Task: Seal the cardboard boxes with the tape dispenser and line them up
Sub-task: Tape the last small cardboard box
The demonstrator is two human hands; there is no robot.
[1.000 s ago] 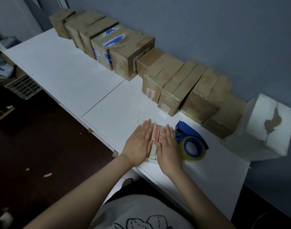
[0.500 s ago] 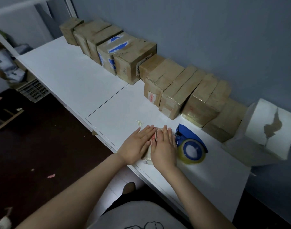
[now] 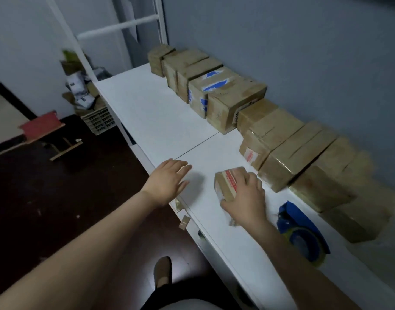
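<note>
Bare forearms, no sleeves, light top (image 3: 187, 304), dark trousers (image 3: 169, 294), dark shoe (image 3: 162, 272)

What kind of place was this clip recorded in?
Probably a small packing or storage room: a row of taped cardboard boxes lines the wall on a white table, a tape dispenser lies nearby, and a crate of clutter sits on the floor.

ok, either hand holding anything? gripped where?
Right hand grips the small taped box from above, fingers over its top and near end. Left hand is open, holding nothing.
</note>
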